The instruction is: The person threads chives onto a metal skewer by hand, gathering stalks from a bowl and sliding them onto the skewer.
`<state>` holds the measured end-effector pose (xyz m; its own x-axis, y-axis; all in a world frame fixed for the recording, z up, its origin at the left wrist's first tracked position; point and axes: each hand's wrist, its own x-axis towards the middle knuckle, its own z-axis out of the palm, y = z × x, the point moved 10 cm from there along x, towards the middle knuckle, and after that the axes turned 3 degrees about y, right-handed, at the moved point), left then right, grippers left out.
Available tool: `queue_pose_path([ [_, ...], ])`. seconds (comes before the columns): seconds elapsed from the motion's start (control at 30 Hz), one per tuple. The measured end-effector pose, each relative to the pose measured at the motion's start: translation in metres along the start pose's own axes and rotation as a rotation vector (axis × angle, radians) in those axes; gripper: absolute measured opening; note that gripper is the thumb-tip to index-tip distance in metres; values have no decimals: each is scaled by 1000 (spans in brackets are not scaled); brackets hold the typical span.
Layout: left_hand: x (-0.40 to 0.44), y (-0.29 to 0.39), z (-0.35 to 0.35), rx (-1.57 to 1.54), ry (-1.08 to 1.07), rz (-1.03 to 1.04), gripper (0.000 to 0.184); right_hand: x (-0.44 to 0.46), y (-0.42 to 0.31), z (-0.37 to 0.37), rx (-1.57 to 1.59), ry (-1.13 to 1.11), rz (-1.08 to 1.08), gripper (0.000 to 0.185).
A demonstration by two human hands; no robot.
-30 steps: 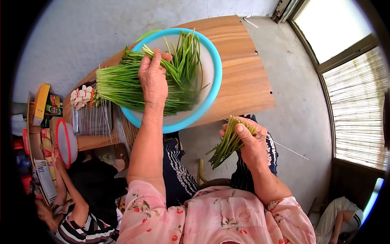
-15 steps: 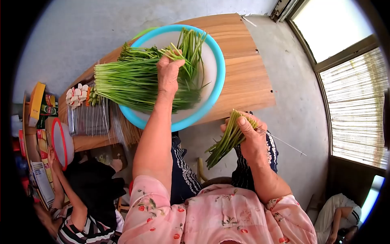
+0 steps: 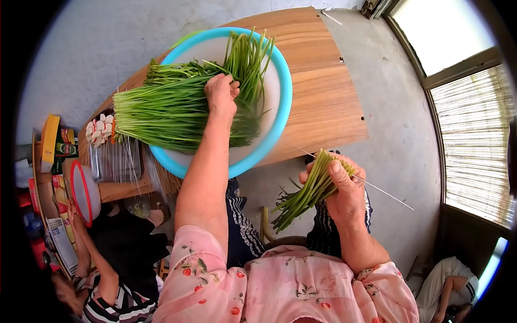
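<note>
A white basin with a blue rim (image 3: 287,81) holds a pile of garlic chives (image 3: 167,113) and a bundle of thicker green stalks (image 3: 247,59). My left hand (image 3: 221,94) reaches over the chives, fingers curled and pinched at the near end of the stalks. What is between its fingertips is mostly hidden. Lower right, clear of the table, my right hand (image 3: 344,183) grips a short bunch of green stalks (image 3: 306,194). A thin skewer (image 3: 385,194) runs through this bunch, its ends poking out on both sides.
The basin stands on a wooden table (image 3: 323,97). Left of it are sliced white pieces on skewers (image 3: 100,129), a metal tray (image 3: 105,164) and loose skewers (image 3: 153,169). A seated person (image 3: 116,269) with a red-rimmed basket (image 3: 82,191) is at left; another person (image 3: 449,285) sits lower right.
My left hand has lowered onto the stalks, its fingers curling in from where they handled a few stems. The skewer now sticks out beyond the far side of the bunch.
</note>
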<state>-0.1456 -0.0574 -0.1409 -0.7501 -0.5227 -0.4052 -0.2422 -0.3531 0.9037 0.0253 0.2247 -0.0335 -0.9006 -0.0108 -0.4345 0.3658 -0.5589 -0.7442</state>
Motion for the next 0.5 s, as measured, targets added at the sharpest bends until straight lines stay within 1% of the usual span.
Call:
queue_pose_path([
  [0.13,10,8,5,45,-1,44,33,0,2,-1,16,2,20,38],
  [0.23,21,4,7,96,-22,-1,25,0,4,-2,26,2,31,38],
  [0.27,23,2,7,110,-2,9,19,1,4,-2,27,2,35,38],
  [0.37,13,5,10,204,52,-11,21,0,4,-2,27,18,54,39],
  [0.4,13,4,12,200,46,5,17,1,4,-2,25,11,48,39],
  [0.5,18,3,14,212,63,52,18,1,4,-2,23,2,40,40],
])
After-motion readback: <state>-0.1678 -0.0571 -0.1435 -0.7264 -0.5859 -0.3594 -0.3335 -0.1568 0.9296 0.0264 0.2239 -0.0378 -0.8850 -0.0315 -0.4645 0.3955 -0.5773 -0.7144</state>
